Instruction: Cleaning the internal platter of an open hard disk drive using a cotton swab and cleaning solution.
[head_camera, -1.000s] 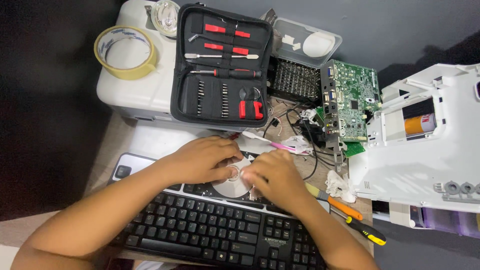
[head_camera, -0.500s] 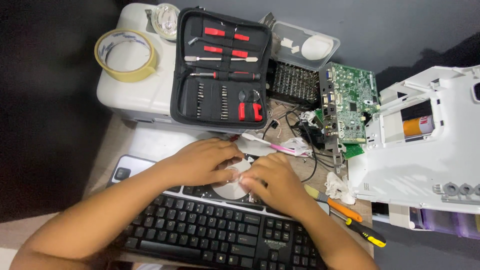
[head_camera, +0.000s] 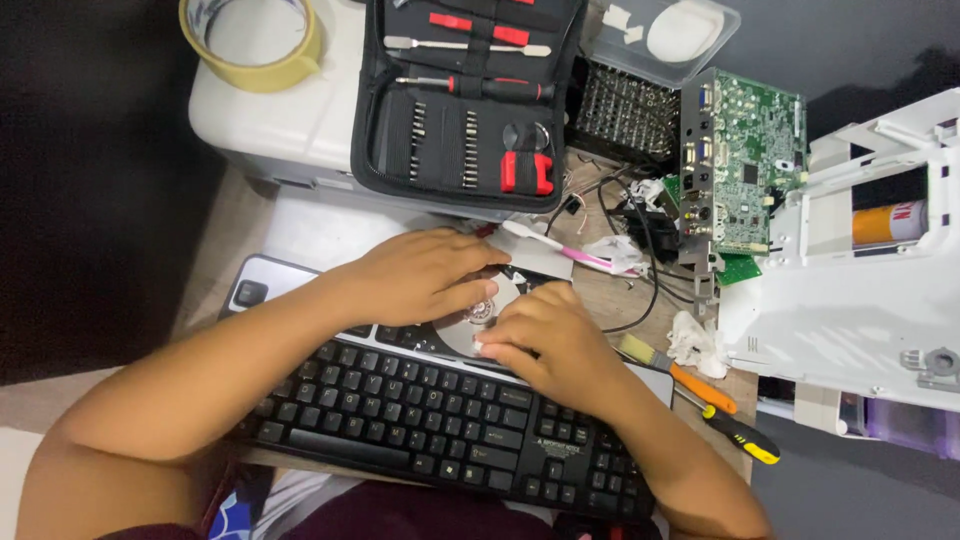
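Both sets of fingers are curled down onto a shiny round platter (head_camera: 470, 322), part of an opened disk drive lying just behind a black keyboard (head_camera: 440, 430). The left hand (head_camera: 420, 275) lies flat over the drive's far side, fingers pressing rather than gripping; the right hand (head_camera: 545, 335) has its fingertips bunched at the platter's near edge, though whether they pinch anything small I cannot tell.

To my eye, this goes best with the left hand steadying the drive while the right works lightly, keeping off the mirror surface.

Beyond them lies a pink toothbrush (head_camera: 560, 250), an open black tool kit (head_camera: 465, 100), a green circuit board (head_camera: 745, 160), a roll of tape (head_camera: 250, 40) and two screwdrivers (head_camera: 725, 415) on the table (head_camera: 600, 290).
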